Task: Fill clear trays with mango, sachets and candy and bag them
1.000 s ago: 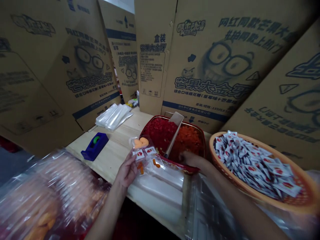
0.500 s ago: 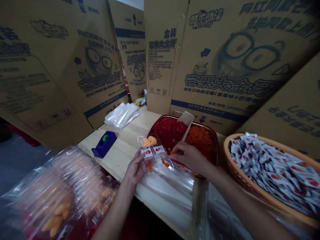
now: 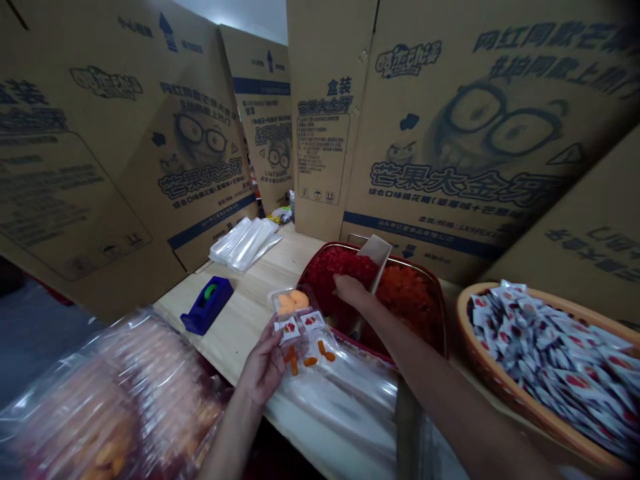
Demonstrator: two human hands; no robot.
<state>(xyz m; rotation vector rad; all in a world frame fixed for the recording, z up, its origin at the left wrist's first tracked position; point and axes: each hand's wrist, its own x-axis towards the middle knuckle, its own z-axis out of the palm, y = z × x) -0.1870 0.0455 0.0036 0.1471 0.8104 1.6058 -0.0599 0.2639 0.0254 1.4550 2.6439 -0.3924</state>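
Observation:
My left hand (image 3: pixel 264 367) holds a clear plastic tray pack (image 3: pixel 301 328) against the wooden table; the pack holds orange pieces and two small red-and-white sachets. My right hand (image 3: pixel 351 291) reaches into the left, dark red half of a red basket (image 3: pixel 436 293) filled with small red and orange-red pieces. Its fingers are curled down among the red pieces, and what they hold is hidden. A tan cardboard divider (image 3: pixel 374 261) stands in the basket, just right of that hand.
An orange basket (image 3: pixel 505 377) full of small sachets sits at the right. A blue tape dispenser (image 3: pixel 207 304) and a stack of clear bags (image 3: pixel 245 243) lie on the table's left. Filled clear packs (image 3: pixel 110 400) pile at lower left. Printed cardboard boxes (image 3: pixel 430 127) wall the back.
My right hand left the pack, where it had brought something from the orange-red half, and went into the dark red half. More orange pieces lie in the pack. My left hand stayed.

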